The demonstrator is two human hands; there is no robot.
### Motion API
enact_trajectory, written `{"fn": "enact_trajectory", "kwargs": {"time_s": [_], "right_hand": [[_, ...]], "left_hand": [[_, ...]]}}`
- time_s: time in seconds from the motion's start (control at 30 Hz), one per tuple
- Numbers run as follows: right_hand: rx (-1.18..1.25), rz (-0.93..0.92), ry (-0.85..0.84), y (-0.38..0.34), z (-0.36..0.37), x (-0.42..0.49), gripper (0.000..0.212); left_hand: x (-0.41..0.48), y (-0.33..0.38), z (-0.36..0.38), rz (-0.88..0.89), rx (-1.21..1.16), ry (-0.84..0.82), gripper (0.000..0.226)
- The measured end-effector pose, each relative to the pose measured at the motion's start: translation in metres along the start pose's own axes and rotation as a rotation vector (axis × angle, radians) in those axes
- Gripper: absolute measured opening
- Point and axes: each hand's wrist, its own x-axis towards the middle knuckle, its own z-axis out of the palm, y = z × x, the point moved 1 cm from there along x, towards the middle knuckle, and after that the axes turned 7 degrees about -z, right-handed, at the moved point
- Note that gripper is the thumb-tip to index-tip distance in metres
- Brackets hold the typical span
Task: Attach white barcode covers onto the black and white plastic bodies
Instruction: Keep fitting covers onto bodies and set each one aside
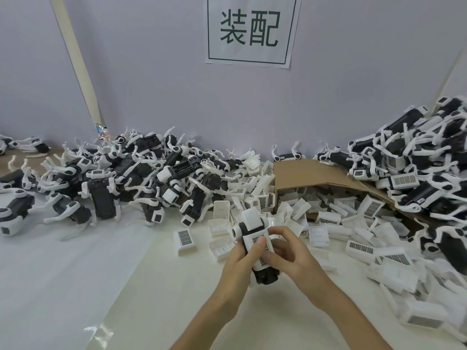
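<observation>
The body [266, 277] is black at its lower end, with a white head and a round black-and-white joint. A white cover [252, 237] with a dark barcode grid lies on its face. It is held above the worktop [75, 274], in front of the box [303, 173]. The left hand [238, 260] wraps it from the left, thumb on the cover. The right hand [290, 251] curls round the right edge, its grip pinching cover and body together. Loose covers [328, 223] spill from the box.

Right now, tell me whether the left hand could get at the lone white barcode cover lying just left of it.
Probably yes, once emptied: the left hand grips the black and white plastic body, but the lone white barcode cover lies near it with bare table between.
</observation>
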Motion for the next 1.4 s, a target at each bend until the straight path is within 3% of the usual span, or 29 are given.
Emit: {"fn": "enact_trajectory", "kwargs": {"time_s": [0.6,0.73,0.83,0.97,1.13,1.4], "right_hand": [[-0.107,-0.092,0.052,0.008,-0.003,0.004,0.03],[-0.124,-0.068,0.205,0.006,-0.009,0.006,0.051],[-0.108,-0.053,0.121,0.004,-0.014,0.004,0.057],[-0.098,-0.083,-0.032,0.004,-0.01,0.001,0.04],[-0.11,-0.132,0.044,0.007,-0.003,0.003,0.045],[-0.18,-0.129,0.076,0.009,-0.003,0.002,0.049]], "left_hand": [[-0.001,0.003,-0.001,-0.057,0.019,-0.021,0.044],[-0.001,0.002,-0.001,-0.002,0.145,-0.062,0.037],[-0.003,-0.003,0.002,0.017,0.214,-0.081,0.035],[-0.002,-0.008,0.003,0.067,0.333,-0.072,0.028],[0.0,-0.008,0.002,0.082,0.415,-0.016,0.039],[-0.006,0.001,0.004,0.033,0.282,-0.069,0.032]]}}
